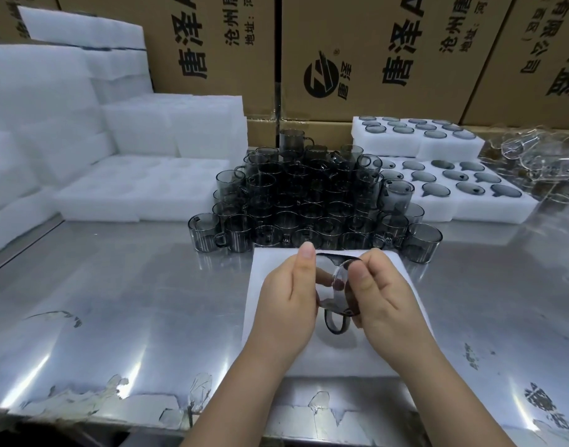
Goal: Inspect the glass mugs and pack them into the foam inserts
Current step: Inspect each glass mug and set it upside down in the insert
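Lower centre of frame: one smoky glass mug (341,285) is held just above a white foam insert (334,359), handle pointing down. The mug is gripped between left hand (288,298) and right hand (384,295), fingers curled round its sides. Stacked mugs (296,201) are noted behind, mid-frame.

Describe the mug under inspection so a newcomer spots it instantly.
On the steel table, find the white foam insert nearest the camera. Over it, left hand and right hand hold one smoky glass mug, handle pointing down; the other mugs sit stacked or packed behind.
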